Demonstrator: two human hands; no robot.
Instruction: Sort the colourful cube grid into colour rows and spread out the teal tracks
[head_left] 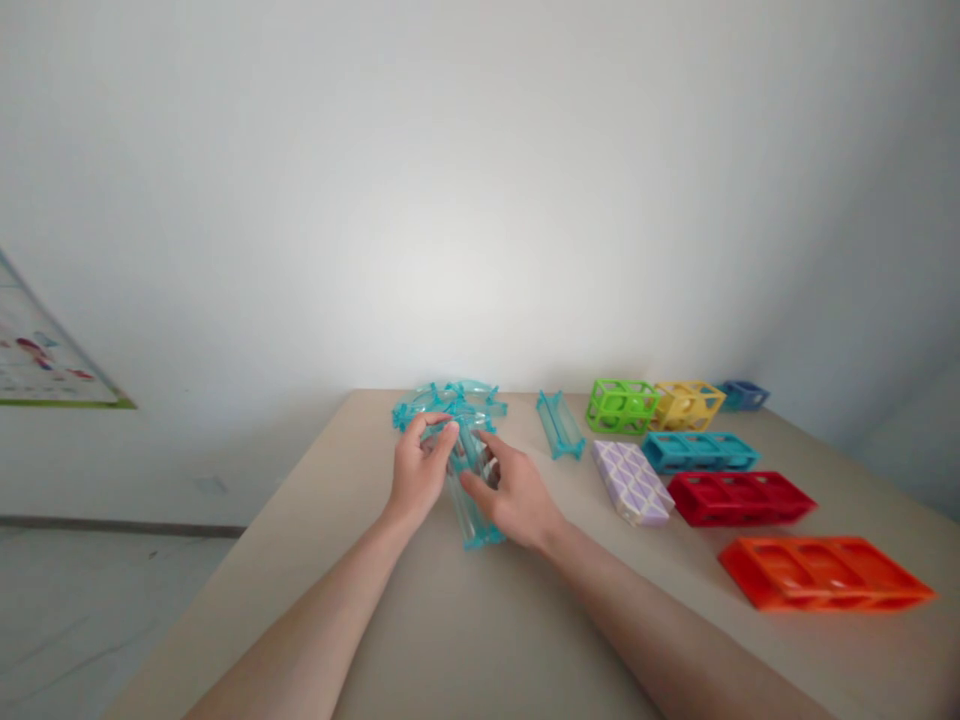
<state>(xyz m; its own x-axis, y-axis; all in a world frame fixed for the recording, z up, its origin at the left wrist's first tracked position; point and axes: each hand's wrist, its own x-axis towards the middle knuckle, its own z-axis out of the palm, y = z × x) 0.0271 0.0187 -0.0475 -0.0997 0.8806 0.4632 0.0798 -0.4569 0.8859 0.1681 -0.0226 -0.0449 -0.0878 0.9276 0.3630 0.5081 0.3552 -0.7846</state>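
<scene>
My left hand (421, 470) is closed on the far end of a clear plastic track piece (469, 510) with teal ends. From the other side, my right hand (519, 495) grips the same piece near its middle, thumb on top and fingers around the right edge. The near end points toward me, low over the table. Just beyond my hands lies a loose pile of similar teal track pieces (465, 392), partly hidden by my fingers. Another track piece (560, 424) lies alone to the right of the pile.
On the table (427, 640), at right, are open block frames: green (622, 407), yellow (686, 405), blue (744, 394), teal (701, 452), red (739, 499) and orange (825, 573). A lilac patterned box (634, 482) lies beside them. A white wall (465, 200) stands behind.
</scene>
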